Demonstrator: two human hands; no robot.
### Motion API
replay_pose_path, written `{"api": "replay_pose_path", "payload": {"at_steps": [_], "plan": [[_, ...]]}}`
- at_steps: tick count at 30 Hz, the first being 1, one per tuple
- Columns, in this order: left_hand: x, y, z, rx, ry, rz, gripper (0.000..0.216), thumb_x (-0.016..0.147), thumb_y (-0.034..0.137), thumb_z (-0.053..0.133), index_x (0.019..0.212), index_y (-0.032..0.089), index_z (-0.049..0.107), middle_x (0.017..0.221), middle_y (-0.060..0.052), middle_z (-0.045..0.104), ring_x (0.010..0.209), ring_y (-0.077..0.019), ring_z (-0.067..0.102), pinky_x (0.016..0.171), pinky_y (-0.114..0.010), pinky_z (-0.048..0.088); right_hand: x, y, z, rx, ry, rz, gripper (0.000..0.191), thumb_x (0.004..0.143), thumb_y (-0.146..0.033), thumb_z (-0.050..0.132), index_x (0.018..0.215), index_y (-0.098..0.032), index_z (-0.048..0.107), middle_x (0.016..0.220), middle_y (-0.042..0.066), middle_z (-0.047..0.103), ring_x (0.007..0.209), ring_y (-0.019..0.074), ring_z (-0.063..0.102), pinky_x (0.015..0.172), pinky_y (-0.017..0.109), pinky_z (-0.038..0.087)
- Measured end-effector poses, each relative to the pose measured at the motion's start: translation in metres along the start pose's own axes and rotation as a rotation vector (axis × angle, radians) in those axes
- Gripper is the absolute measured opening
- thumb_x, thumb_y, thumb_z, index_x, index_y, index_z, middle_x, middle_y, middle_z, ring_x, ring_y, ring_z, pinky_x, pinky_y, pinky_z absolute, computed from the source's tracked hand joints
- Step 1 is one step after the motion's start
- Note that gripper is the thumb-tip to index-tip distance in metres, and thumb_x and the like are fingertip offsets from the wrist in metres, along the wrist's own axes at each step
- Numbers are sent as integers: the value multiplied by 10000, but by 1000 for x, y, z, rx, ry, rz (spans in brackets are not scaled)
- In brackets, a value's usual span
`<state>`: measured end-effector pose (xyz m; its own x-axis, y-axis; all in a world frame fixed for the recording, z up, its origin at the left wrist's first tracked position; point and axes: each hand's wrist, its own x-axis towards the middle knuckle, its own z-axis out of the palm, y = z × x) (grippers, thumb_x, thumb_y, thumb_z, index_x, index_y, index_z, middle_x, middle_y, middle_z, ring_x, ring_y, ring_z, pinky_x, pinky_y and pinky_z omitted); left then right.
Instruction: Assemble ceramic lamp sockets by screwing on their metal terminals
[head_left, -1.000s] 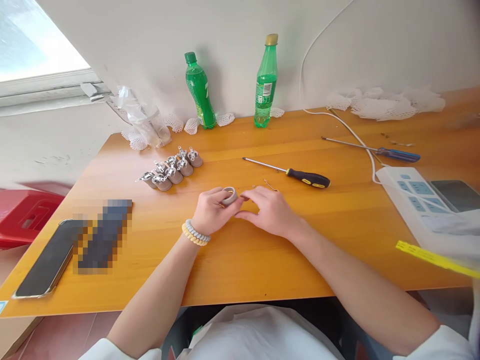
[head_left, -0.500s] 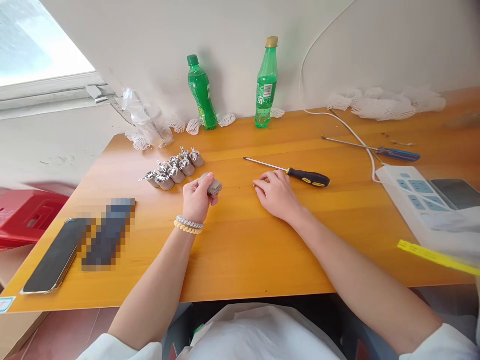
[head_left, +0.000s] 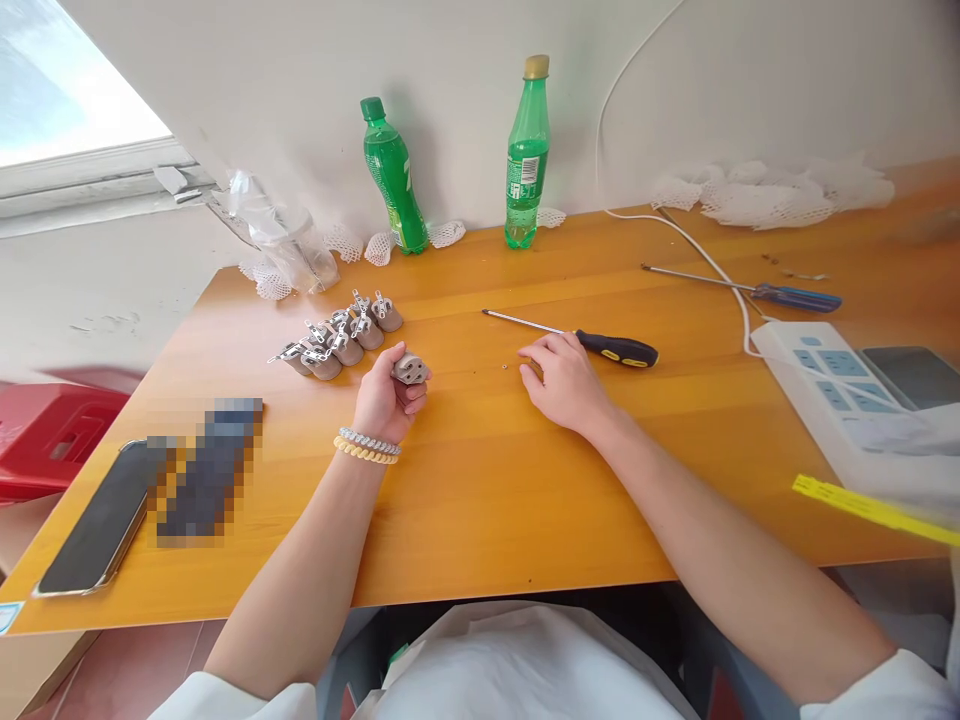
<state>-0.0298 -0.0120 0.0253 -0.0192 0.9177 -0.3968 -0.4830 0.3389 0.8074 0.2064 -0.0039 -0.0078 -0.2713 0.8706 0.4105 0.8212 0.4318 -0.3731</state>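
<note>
My left hand (head_left: pixel 384 398) is closed round a grey-brown ceramic piece (head_left: pixel 411 369), thumb on its side, with several dark holes facing up. My right hand (head_left: pixel 564 382) lies on the table, fingers loosely curved and apart, with nothing seen in them. A tiny metal part (head_left: pixel 505 367), too small to name, sits just left of its fingertips. Beyond that hand is a screwdriver (head_left: pixel 616 349) with a black and yellow handle. Left of my left hand stand several similar grey-brown pieces (head_left: pixel 346 347) with metal brackets on top.
Two green bottles (head_left: pixel 397 185) (head_left: pixel 527 165) stand by the wall. A blue-handled screwdriver (head_left: pixel 796 298), white cable and power strip (head_left: pixel 795 375) are on the right. At left lies a phone (head_left: pixel 94 520) beside a blurred-out item (head_left: pixel 212 470). Foam netting (head_left: pixel 795 200) lies at the back.
My left hand has turned the ceramic piece so its holed face shows. My right fingers have drawn back to the right from the tiny part, which now lies uncovered on the table.
</note>
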Motion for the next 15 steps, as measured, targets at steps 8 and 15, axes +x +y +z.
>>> {"api": "replay_pose_path", "payload": {"at_steps": [8, 15], "plan": [[2, 1, 1, -14, 16, -22, 221, 776, 345, 547, 675, 184, 434, 574, -23, 570, 399, -69, 411, 338, -170, 252, 0, -1, 0, -10, -31, 10, 244, 847, -202, 502, 972, -121, 695, 940, 128, 630, 965, 268, 508, 933, 407, 425], [-2, -9, -1, 390, 164, 482, 380, 731, 325, 658, 499, 178, 396, 486, 21, 430, 425, -74, 399, 391, -212, 302, 0, -1, 2, 11, -27, -11, 215, 844, -207, 519, 943, -148, 700, 921, 117, 618, 954, 260, 501, 917, 402, 432]]}}
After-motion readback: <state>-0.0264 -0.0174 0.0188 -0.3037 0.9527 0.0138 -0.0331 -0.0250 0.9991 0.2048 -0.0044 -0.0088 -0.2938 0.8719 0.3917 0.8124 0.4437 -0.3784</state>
